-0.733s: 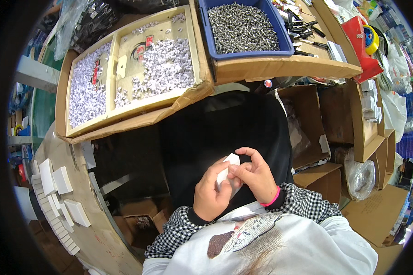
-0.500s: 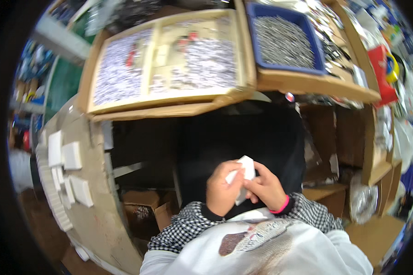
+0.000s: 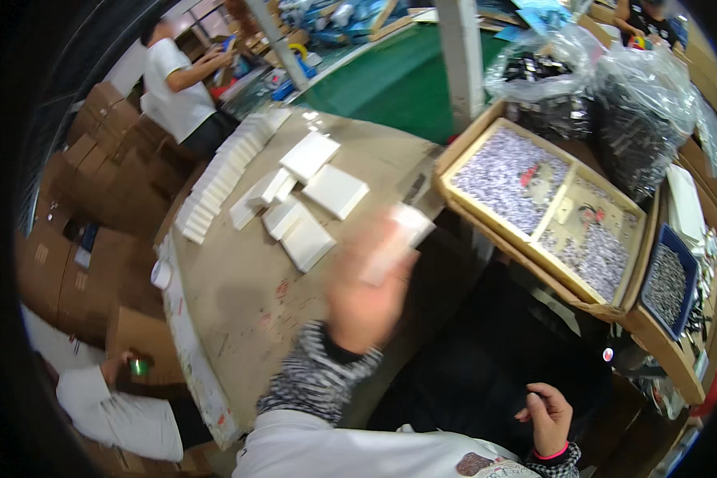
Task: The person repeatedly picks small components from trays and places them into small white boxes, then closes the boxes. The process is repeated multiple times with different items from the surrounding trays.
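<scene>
1. White and motion-blurred, a small flat box (image 3: pixel 398 243) sits in the grasp of the left hand (image 3: pixel 366 299), which is raised over the near edge of the work table (image 3: pixel 239 319). The blur hides the individual fingers; the hand appears closed around the lower end of the box, but the exact grip cannot be told.

2. Long axis of the box runs from the hand up and to the right, its free end pointing toward the tray side of the bench.

3. Right hand (image 3: pixel 545 414) hangs low at the lower right, well apart from the box, above the dark lap area. Its fingers are loosely curled and it holds nothing visible. A pink band shows at the wrist.

4. Governing relation: a group of white boxes (image 3: pixel 302 211) lies flat on the table up and to the left of the left hand, near but not touching it. The left hand is clearly the nearer one; the right is far off on the opposite side.

5. Beyond that group, a long row of stacked white boxes (image 3: pixel 223 175) runs along the far left table edge.

6. To the right of the held box stands a cardboard tray (image 3: pixel 549 215) with compartments of small pale parts, and further right a blue bin (image 3: pixel 669 287) of grey metal parts.

7. Other persons work at the upper left and lower left, clear of both hands.
</scene>
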`<state>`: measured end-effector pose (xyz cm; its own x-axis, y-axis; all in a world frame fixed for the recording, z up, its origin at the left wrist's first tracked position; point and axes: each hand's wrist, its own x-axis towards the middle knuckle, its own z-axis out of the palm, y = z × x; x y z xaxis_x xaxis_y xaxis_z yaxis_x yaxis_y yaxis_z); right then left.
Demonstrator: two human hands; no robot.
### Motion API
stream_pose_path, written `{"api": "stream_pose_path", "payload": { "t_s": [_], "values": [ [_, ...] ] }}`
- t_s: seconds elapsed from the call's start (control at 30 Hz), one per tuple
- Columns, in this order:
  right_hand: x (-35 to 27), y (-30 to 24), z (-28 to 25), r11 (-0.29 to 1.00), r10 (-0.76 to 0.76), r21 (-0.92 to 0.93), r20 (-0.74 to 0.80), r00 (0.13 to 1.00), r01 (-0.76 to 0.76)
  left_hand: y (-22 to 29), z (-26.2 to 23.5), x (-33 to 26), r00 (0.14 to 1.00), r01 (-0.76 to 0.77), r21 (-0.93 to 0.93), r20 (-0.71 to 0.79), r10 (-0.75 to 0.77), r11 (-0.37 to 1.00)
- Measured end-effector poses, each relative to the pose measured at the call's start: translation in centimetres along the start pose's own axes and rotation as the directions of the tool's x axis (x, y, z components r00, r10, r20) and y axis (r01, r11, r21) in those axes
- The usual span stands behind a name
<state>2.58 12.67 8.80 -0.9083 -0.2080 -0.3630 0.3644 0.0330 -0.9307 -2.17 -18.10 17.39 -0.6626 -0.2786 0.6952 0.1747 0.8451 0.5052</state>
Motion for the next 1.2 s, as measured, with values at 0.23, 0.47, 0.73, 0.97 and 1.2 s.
{"api": "stream_pose_path", "payload": {
  "t_s": [0.23,0.47,0.73,0.97,1.2],
  "values": [
    [0.1,0.4,-1.8,0.995,0.097,-0.028,0.168,0.981,-0.094,-6.1,-2.5,3.6,0.994,0.098,0.201,-0.075,-0.084,0.975],
    [2.2,-7.1,-7.3,0.756,-0.521,-0.401,0.109,0.847,0.517,1.5,4.5,-2.2,0.959,0.225,-0.277,0.23,-0.163,0.934],
    [11.3,-18.2,-19.4,0.614,-0.678,-0.734,-0.304,0.67,0.288,9.4,9.8,-6.4,0.736,0.376,-0.611,0.654,0.176,0.696],
    [20.5,-20.9,-25.5,0.777,-0.291,-0.619,-0.517,0.805,-0.117,10.3,10.5,-7.6,0.59,0.482,-0.592,0.764,0.26,0.646],
    [19.8,-20.1,-27.6,0.909,-0.274,-0.416,-0.568,0.776,0.017,8.5,11.3,-7.9,0.586,0.473,-0.554,0.778,0.225,0.685]
  ]
}}
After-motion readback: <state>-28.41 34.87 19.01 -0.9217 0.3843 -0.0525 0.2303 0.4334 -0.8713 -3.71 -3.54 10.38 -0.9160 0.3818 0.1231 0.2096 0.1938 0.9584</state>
